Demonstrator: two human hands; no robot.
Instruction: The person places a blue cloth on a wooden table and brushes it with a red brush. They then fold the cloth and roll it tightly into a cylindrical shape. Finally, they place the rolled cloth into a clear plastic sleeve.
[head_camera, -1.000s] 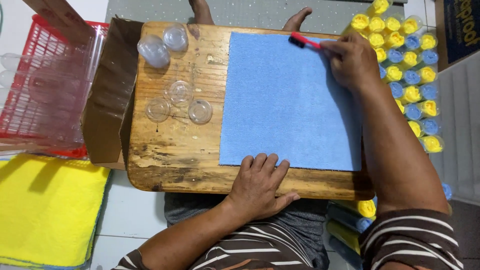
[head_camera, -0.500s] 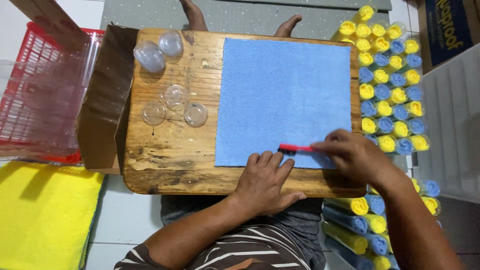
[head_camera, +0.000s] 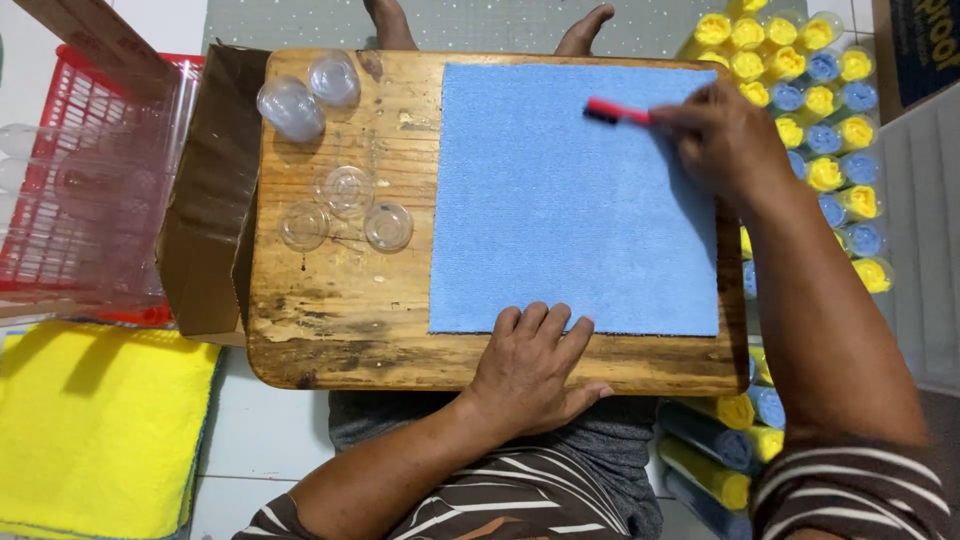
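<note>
On the left side of my wooden board (head_camera: 340, 320) sits the container stuff: two clear plastic cups (head_camera: 310, 95) lying up near the far corner, empty as far as I can see, and three clear round lids (head_camera: 345, 210) in a loose cluster a bit closer to me. Just off the board's left edge there's an open cardboard box (head_camera: 205, 200), can't really see into it from here. Past that is a red plastic basket (head_camera: 75, 180) with some clear plastic stuff over it, too see-through to make out properly. Over on the right, off the board, a bunch of rolled cloths (head_camera: 820, 130) stand on end in rows, yellow and blue, with more rolls lying lower down by my right arm. A stack of yellow cloths (head_camera: 95, 430) lies on the floor at lower left.

Main thing is the blue cloth (head_camera: 575, 200), spread flat and square over the right half of the board, fuzzy texture, edges pretty much lined up with the board's right side. My left hand (head_camera: 530, 370) is flat and open, fingers spread, pressing on the near edge of the cloth. My right hand (head_camera: 725, 135) is pinched around a small red brush (head_camera: 615, 110), with its dark bristle end resting on the cloth near the far right corner.
</note>
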